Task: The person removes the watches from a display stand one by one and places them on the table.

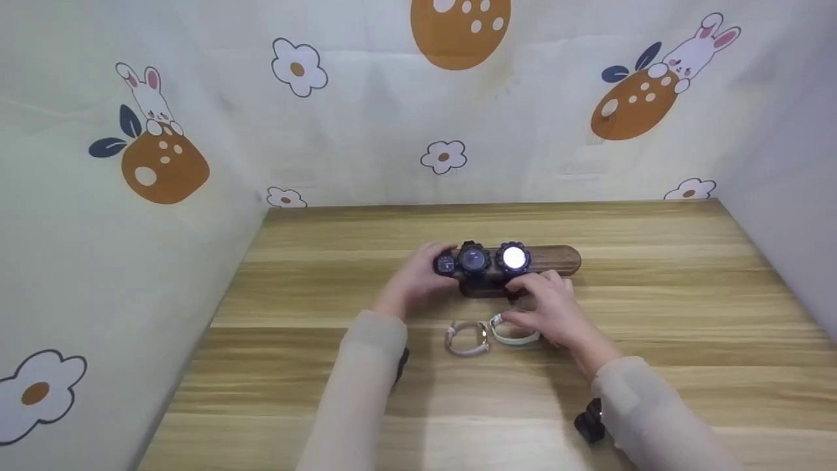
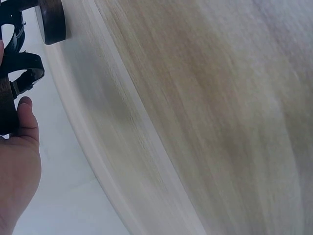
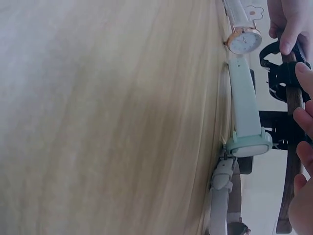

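A dark wooden watch stand (image 1: 554,260) stands near the table's middle, with three watches strapped round its bar. From left these are a small square black watch (image 1: 445,263), a round dark watch (image 1: 473,259) and a round watch with a bright white face (image 1: 514,258). My left hand (image 1: 424,273) grips the bar's left end, its thumb (image 2: 27,117) along it. My right hand (image 1: 554,307) has its fingertips at the near side of the bar below the bright watch, thumb apart from the index finger. A mint-green watch (image 3: 247,110) lies under that hand.
Left of the mint watch, a pale-strapped watch with a rose-gold case (image 1: 467,340) lies on the wooden table (image 1: 294,392). Another pale strap (image 3: 220,205) shows low in the right wrist view. A patterned curtain (image 1: 366,131) encloses the back and sides.
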Demonstrator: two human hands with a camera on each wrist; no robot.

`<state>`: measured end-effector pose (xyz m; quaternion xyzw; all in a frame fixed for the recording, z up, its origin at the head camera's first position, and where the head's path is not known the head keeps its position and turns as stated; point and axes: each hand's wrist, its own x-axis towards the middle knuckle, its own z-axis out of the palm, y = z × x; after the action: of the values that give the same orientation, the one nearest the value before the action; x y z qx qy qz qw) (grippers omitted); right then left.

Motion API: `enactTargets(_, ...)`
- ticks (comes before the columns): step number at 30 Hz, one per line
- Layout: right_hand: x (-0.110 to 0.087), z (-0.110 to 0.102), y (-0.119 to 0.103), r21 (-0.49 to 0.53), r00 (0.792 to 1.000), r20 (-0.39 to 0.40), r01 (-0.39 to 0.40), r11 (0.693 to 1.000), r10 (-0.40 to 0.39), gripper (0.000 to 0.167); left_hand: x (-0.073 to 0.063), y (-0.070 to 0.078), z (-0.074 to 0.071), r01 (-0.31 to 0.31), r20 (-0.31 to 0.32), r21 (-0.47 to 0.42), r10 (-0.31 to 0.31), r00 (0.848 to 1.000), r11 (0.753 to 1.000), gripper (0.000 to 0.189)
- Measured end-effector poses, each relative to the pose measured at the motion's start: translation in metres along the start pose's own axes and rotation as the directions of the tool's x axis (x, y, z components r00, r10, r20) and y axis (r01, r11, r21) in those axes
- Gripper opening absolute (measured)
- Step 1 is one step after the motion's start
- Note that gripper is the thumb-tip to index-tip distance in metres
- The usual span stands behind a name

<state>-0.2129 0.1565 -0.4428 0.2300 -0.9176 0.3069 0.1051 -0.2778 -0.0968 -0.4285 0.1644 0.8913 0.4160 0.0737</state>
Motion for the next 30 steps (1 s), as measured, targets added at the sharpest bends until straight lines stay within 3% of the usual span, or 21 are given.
enactTargets(5,0.002,-0.004,0.004,-0.012,1.000,-0.027,-0.001,1.000,0.001,0.048,-0.001,0.001,0.000,0.015,0.002,-0.001,-0.015,1.000,1.000,0.075)
enactTargets(11,0.002,-0.008,0.008,-0.044,0.999,-0.052,-0.001,0.999,-0.001,0.045,0.000,0.000,0.000,-0.023,0.000,0.029,0.023,1.000,0.999,0.073)
enactTargets(30,0.005,-0.025,0.020,0.012,0.993,-0.086,-0.075,0.997,0.076,0.043,0.001,-0.001,0.000,-0.006,0.020,0.015,0.006,1.000,1.000,0.073)
